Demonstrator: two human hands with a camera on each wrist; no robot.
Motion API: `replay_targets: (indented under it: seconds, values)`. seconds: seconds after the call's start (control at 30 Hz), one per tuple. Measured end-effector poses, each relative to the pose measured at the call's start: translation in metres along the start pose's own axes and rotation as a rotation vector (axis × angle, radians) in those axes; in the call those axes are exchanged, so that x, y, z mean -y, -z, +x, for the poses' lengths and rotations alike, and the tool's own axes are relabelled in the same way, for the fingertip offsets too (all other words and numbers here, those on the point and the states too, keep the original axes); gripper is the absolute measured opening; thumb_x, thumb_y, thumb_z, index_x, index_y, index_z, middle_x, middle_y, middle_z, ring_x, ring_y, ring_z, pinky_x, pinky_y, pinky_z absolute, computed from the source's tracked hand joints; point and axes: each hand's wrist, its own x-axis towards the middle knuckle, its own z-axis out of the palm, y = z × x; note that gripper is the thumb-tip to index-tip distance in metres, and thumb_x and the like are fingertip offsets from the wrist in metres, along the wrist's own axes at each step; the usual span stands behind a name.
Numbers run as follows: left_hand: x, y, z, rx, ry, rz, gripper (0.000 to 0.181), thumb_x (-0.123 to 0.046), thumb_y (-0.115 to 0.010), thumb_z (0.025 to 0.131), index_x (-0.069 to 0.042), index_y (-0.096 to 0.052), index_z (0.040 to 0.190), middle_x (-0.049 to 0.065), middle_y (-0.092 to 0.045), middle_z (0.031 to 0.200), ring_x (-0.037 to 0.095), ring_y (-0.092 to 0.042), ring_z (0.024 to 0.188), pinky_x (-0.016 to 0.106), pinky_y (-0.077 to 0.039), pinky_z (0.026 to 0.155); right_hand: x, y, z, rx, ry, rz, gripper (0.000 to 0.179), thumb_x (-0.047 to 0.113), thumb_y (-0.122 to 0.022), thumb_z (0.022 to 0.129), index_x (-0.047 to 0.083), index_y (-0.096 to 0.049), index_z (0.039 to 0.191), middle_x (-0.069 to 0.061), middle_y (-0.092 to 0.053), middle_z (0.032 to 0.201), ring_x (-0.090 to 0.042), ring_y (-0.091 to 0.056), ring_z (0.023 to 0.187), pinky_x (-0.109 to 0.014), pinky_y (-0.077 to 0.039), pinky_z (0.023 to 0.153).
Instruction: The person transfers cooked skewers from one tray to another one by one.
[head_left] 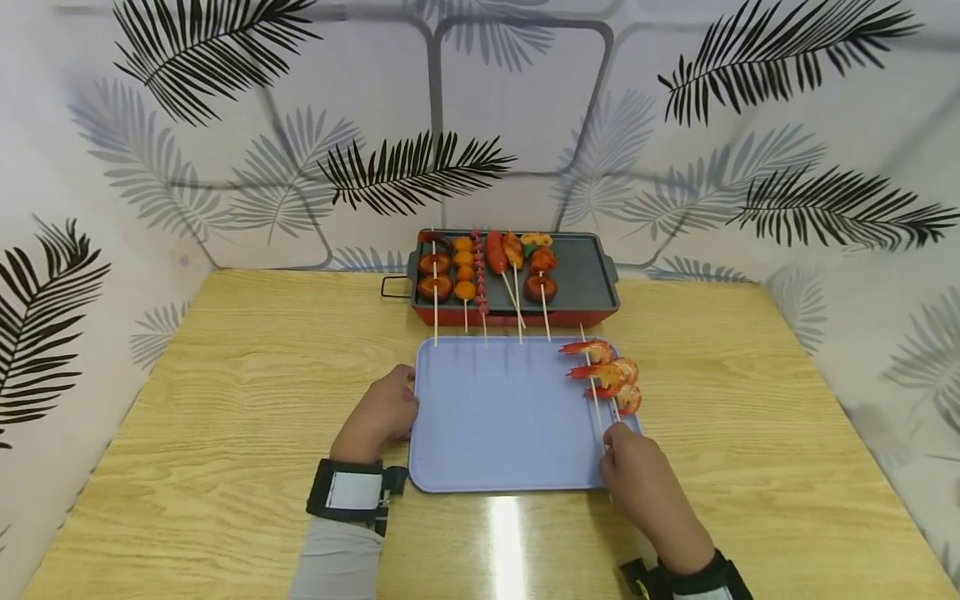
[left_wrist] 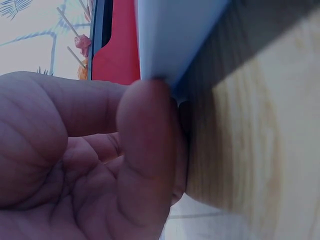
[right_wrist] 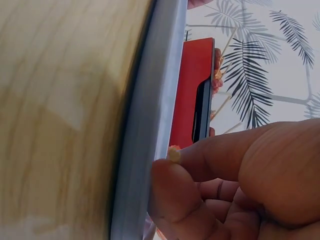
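A pale blue tray (head_left: 502, 417) lies on the wooden table. My left hand (head_left: 386, 408) holds its left rim, with the thumb (left_wrist: 145, 125) against the edge in the left wrist view. My right hand (head_left: 641, 467), over the tray's front right corner, pinches a shrimp skewer (head_left: 597, 408). In the right wrist view the stick's end (right_wrist: 174, 154) shows between thumb and forefinger. Orange shrimps (head_left: 611, 375) lie at the tray's right side; a second stick (head_left: 616, 410) shows among them. Beyond the tray stands a red and black grill (head_left: 577, 267).
Several skewers lie across the grill's left and middle: round brown slices (head_left: 435, 287), orange balls (head_left: 464, 271), a pink row (head_left: 480, 275), a red sausage (head_left: 496, 252) and mixed pieces (head_left: 542, 275). Their sticks reach over the tray's back edge. A leaf-patterned cloth (head_left: 517, 108) hangs behind the table.
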Motion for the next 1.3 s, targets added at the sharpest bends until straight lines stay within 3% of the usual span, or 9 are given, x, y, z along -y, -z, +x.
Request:
replay_targets:
  seconds: [0.53, 0.7, 0.83, 1.03, 1.17, 1.3]
  values:
    - [-0.0012, 0.0007, 0.0011, 0.005, 0.008, 0.005, 0.048, -0.003, -0.047, 0.098, 0.001, -0.039, 0.146, 0.017, -0.058, 0.108, 0.024, -0.061, 0.077, 0.03, -0.051, 0.056, 0.0027, -0.0036, 0.005, -0.04, -0.022, -0.02, 0.024, 0.001, -0.068, 0.087, -0.006, -0.06, 0.108, -0.005, -0.055, 0.074, -0.019, -0.052, 0.064, -0.036, -0.045, 0.056]
    - [-0.001, 0.0005, 0.0003, -0.006, -0.01, 0.001, 0.049, -0.002, -0.046, 0.097, 0.002, -0.039, 0.146, 0.018, -0.058, 0.109, 0.024, -0.061, 0.079, 0.03, -0.053, 0.056, 0.0072, 0.0014, 0.0016, -0.017, -0.054, -0.058, 0.034, 0.017, -0.072, 0.089, -0.005, -0.061, 0.113, -0.012, -0.064, 0.09, -0.026, -0.061, 0.078, -0.044, -0.051, 0.068]
    - [-0.0002, 0.0003, 0.0002, -0.009, -0.015, -0.001, 0.049, -0.001, -0.046, 0.097, 0.003, -0.039, 0.145, 0.018, -0.058, 0.109, 0.024, -0.062, 0.077, 0.03, -0.053, 0.056, 0.0091, 0.0035, -0.0012, -0.052, -0.006, -0.06, 0.04, 0.022, -0.071, 0.091, -0.006, -0.061, 0.118, -0.021, -0.064, 0.109, -0.036, -0.063, 0.097, -0.052, -0.051, 0.082]
    - [-0.0001, -0.0003, 0.0014, -0.006, -0.006, 0.009, 0.049, -0.002, -0.046, 0.097, 0.002, -0.039, 0.145, 0.018, -0.058, 0.108, 0.023, -0.062, 0.075, 0.03, -0.052, 0.056, 0.0089, 0.0018, 0.0, -0.114, 0.137, -0.058, 0.052, 0.02, -0.074, 0.089, -0.008, -0.056, 0.129, -0.03, -0.051, 0.133, -0.046, -0.049, 0.123, -0.059, -0.041, 0.1]
    - [-0.001, -0.0006, 0.0011, -0.003, 0.0, 0.009, 0.048, -0.002, -0.047, 0.098, 0.002, -0.039, 0.145, 0.018, -0.058, 0.108, 0.023, -0.062, 0.074, 0.03, -0.051, 0.056, 0.0067, -0.0009, 0.0007, -0.095, 0.159, -0.108, 0.069, 0.029, -0.077, 0.087, -0.005, -0.048, 0.141, -0.032, -0.03, 0.151, -0.05, -0.029, 0.139, -0.063, -0.032, 0.106]
    - [-0.0016, -0.0006, 0.0001, -0.006, 0.003, 0.013, 0.048, -0.002, -0.046, 0.097, 0.002, -0.04, 0.145, 0.018, -0.058, 0.108, 0.023, -0.061, 0.075, 0.03, -0.051, 0.056, 0.0033, -0.0038, 0.0018, -0.055, 0.156, -0.175, 0.087, 0.042, -0.079, 0.083, -0.001, -0.04, 0.149, -0.032, -0.016, 0.157, -0.052, -0.012, 0.144, -0.065, -0.025, 0.109]
